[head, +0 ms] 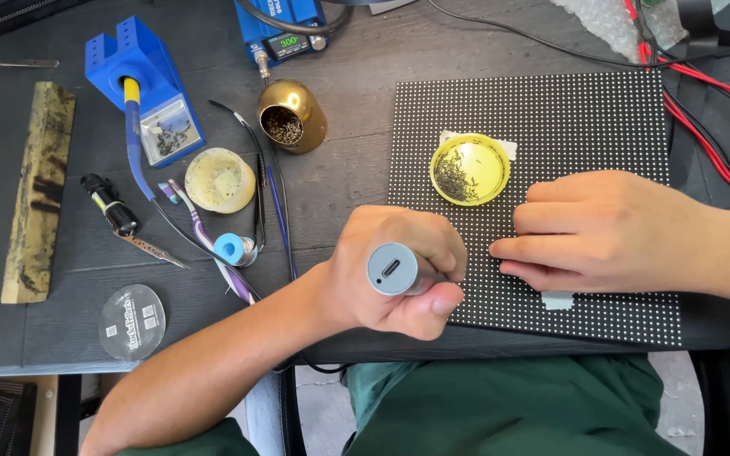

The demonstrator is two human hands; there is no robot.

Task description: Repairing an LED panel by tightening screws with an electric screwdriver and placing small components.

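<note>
At the far left of the dark table (61, 312) a worn wooden block (38, 190) lies lengthwise, and near it a blue stand (141, 80) holds a soldering iron (133, 135) with a yellow and blue handle. Further right come a round cream dish (220, 179), a small blue spool (231, 249) and a brass cup of wire wool (291, 116). At the middle, the left hand (399, 270) is closed in a fist around a grey pen-like tool (393, 268), its round end with a slot facing up; the tip is hidden behind the hand. It sits at the left edge of a black dotted panel (601, 118), where a yellow dish (469, 170) of tiny dark parts rests. The right hand (610, 232) lies flat on the panel, fingers (521, 249) together and holding nothing, pointing toward the tool.
</note>
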